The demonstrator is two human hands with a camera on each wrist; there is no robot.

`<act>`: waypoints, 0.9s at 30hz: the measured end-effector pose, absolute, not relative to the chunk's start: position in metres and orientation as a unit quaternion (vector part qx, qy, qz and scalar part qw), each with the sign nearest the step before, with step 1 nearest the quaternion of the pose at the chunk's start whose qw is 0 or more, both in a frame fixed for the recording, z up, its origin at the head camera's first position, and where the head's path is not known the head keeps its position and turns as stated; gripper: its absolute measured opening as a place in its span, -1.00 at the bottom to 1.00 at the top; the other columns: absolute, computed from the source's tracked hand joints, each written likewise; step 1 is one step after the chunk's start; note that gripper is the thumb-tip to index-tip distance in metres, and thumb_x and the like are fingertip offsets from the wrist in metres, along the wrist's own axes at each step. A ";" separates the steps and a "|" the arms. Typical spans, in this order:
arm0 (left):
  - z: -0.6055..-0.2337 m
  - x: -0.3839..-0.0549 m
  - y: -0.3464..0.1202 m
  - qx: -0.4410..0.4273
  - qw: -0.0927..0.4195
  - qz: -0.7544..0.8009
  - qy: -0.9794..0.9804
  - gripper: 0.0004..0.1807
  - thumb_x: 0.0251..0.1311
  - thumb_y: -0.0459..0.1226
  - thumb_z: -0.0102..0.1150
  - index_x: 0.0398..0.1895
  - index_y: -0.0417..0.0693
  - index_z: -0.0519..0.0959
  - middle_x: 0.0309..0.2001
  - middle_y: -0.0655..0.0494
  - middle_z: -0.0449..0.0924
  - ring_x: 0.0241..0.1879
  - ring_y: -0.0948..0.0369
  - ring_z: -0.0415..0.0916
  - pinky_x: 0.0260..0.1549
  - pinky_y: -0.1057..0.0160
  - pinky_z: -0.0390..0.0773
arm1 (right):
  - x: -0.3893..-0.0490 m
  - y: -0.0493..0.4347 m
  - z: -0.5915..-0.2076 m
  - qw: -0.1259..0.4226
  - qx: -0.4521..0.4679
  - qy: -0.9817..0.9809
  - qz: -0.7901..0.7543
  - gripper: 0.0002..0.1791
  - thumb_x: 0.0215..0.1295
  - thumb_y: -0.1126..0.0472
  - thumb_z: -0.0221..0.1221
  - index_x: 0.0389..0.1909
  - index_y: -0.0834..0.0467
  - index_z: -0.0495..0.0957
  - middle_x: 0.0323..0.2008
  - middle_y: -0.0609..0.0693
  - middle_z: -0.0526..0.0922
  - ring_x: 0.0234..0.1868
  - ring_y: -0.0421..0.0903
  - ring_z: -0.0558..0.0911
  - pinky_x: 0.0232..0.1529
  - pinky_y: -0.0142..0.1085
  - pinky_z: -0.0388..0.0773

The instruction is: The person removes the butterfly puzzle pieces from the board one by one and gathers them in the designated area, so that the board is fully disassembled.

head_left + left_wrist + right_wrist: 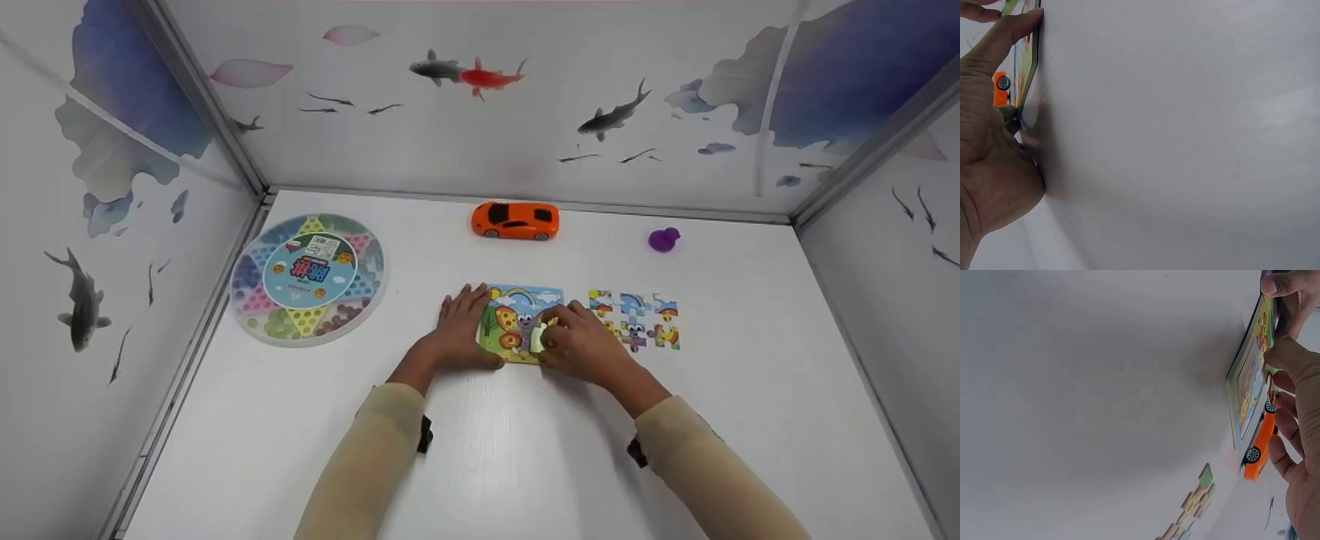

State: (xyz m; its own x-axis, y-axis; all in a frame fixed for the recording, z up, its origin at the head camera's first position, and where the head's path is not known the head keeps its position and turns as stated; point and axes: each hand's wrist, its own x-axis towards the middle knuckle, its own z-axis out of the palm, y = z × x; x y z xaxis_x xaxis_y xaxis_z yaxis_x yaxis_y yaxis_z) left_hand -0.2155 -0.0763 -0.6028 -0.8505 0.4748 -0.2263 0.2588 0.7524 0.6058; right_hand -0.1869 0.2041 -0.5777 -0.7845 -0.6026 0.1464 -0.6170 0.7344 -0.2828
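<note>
A small jigsaw puzzle board (507, 300) with a butterfly and a rainbow lies flat on the table between both hands. My left hand (460, 334) holds the board along its left side, thumb at the bottom edge and fingers spread past the top left corner. My right hand (585, 341) is over the board's right half, its thumb and fingers pinching a puzzle piece (536, 337) whose pale side shows. In the right wrist view, the right hand (1297, 405) has its thumb tip at the board (1234, 391), the other fingers curled. The fingers hide part of the piece.
Several loose puzzle pieces (666, 335) lie in rows right of the board. An orange toy car (515, 221) stands behind it, and a purple toy duck (664, 240) is at the back right. A round Chinese checkers box (309, 279) lies on the left. Printed walls surround the white table (480, 465).
</note>
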 end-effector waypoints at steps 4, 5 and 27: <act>-0.603 -0.215 -0.076 0.195 0.187 0.288 0.919 0.39 0.10 0.12 0.59 0.86 0.03 -0.09 0.87 0.08 -0.24 0.86 -0.02 -0.44 0.80 -0.16 -0.39 | -0.179 0.220 -0.580 0.031 0.326 -0.933 0.152 -0.77 0.28 0.07 0.60 -0.13 0.04 0.84 0.18 0.03 0.72 0.08 -0.02 0.59 0.10 -0.06 0.74; -0.603 -0.215 -0.076 0.194 0.187 0.289 0.919 0.39 0.10 0.12 0.59 0.86 0.02 -0.09 0.87 0.08 -0.24 0.86 -0.02 -0.45 0.80 -0.16 -0.39 | -0.177 0.224 -0.581 0.031 0.324 -0.934 0.148 -0.77 0.28 0.07 0.60 -0.12 0.04 0.85 0.18 0.03 0.72 0.08 -0.02 0.59 0.10 -0.05 0.74; -0.603 -0.215 -0.076 0.191 0.200 0.293 0.915 0.41 0.09 0.12 0.59 0.87 0.03 -0.14 0.87 0.10 -0.30 0.85 0.00 -0.51 0.79 -0.14 -0.45 | -0.140 0.290 -0.592 0.046 0.282 -0.946 0.150 -0.75 0.22 0.17 0.62 -0.09 0.06 0.89 0.14 0.02 0.75 0.12 -0.01 0.61 0.12 -0.07 0.74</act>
State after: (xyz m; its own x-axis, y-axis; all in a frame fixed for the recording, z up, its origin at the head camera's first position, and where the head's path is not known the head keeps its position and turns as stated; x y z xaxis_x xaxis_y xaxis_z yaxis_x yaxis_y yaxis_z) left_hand -0.2151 -0.0756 -0.6032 -0.8463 0.4678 -0.2547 0.2331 0.7552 0.6126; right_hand -0.1404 0.2901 -0.5920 -0.8362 -0.5209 0.1716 -0.5484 0.7955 -0.2577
